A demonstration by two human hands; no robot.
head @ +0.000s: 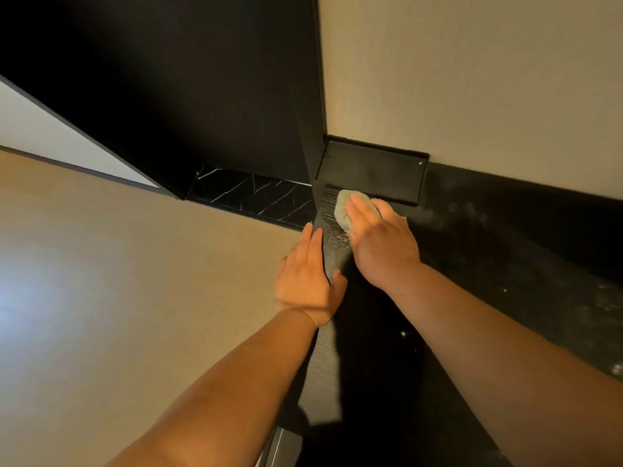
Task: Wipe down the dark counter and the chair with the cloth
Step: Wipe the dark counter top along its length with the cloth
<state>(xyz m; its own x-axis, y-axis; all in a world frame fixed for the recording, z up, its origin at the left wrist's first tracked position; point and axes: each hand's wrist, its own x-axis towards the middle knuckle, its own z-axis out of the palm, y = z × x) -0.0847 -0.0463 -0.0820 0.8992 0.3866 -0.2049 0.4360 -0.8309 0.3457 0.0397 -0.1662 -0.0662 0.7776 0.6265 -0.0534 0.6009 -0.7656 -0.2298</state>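
Observation:
The dark counter point(488, 264) runs from the middle to the right, dusty with pale smears. My right hand point(381, 244) presses a bunched grey cloth point(344, 207) flat onto the counter's near-left corner, fingers spread over it. My left hand point(308, 281) rests on the counter's left edge, fingers extended down its outer side and thumb on top, holding nothing. No chair is in view.
A shallow black tray point(371, 166) sits on the counter against the beige wall point(472, 79), just beyond the cloth. A tall black panel point(168, 96) stands at the left of the counter. Below lie a black marble strip point(253, 193) and a light wooden floor point(101, 264).

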